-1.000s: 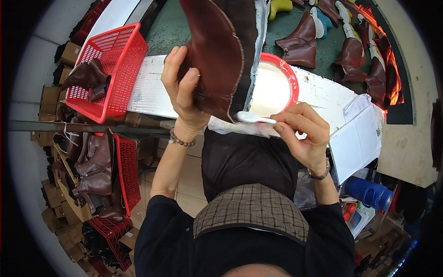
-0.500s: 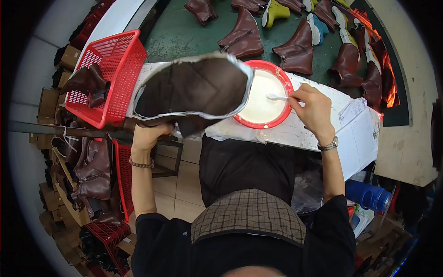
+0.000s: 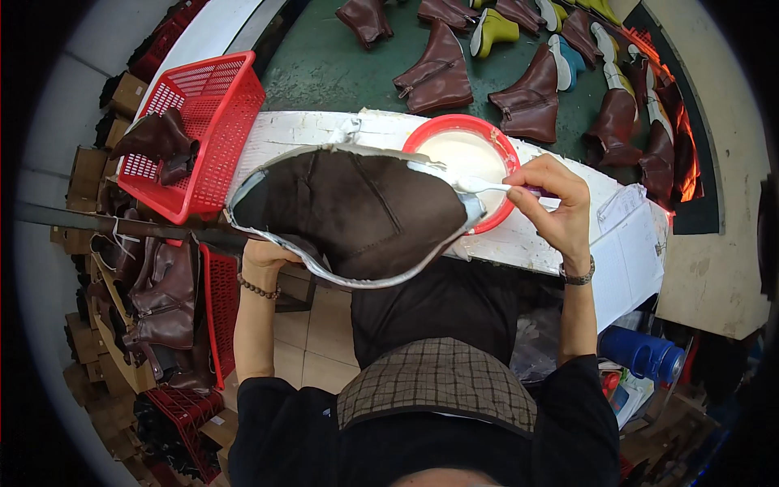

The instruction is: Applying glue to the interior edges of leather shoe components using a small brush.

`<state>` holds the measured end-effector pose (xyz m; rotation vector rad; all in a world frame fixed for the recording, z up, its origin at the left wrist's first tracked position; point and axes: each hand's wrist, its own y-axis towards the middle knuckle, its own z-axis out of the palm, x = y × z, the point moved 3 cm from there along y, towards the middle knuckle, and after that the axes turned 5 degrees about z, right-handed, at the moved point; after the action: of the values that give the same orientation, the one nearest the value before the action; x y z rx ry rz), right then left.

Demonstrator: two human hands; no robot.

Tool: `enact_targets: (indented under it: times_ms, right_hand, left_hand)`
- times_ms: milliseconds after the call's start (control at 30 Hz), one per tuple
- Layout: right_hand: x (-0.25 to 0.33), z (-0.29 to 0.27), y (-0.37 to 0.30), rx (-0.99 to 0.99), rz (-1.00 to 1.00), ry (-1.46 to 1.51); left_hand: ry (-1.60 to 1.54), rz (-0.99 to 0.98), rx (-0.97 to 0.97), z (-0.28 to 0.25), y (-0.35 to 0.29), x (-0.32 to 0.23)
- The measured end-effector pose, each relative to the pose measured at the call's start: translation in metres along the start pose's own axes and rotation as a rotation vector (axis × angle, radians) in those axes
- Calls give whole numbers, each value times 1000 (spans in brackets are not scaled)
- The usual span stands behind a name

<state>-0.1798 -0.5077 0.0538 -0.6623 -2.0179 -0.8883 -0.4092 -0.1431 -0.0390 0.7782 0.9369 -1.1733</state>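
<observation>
My left hand (image 3: 270, 253) grips a dark brown boot upper (image 3: 349, 211) from beneath; most of its fingers are hidden under it. The upper is turned with its dark inside and pale, whitish rim facing up. In a pinch, my right hand (image 3: 558, 201) holds a small white toothbrush (image 3: 487, 186), its head at the right end of the upper's rim. Just behind the upper stands a red bowl (image 3: 505, 144) of creamy white liquid (image 3: 462, 150), partly covered by the upper.
Brown boots (image 3: 438, 73) and yellow-green lasts (image 3: 493, 32) lie on the green surface (image 3: 324, 73) beyond the white bench (image 3: 292, 128). A red basket (image 3: 231, 122) with brown pieces stands left. Papers (image 3: 633, 252) lie right, above a blue jug (image 3: 641, 353). An orange-glowing heater (image 3: 690, 162) sits far right.
The boot upper has tilted and come nearer to me, its right end swinging down. The toothbrush has left the bowl's liquid and met the upper's rim.
</observation>
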Motion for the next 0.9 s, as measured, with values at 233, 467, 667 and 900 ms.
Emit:
enact_targets:
  times_ms: [233,467,667,900]
  right_hand:
    - [8,14,25,20,-160,76]
    - [5,14,26,1,-197,99]
    - [-12,-9,-21,-73,-3,11]
    - [10,3,3,-49,-76,8]
  left_hand:
    - [283,179,229,21,16,10]
    - [-59,172,365,58,22,-7]
    - [-12,23,140,24,9,-3]
    - [31,-53,237,68,13,-5]
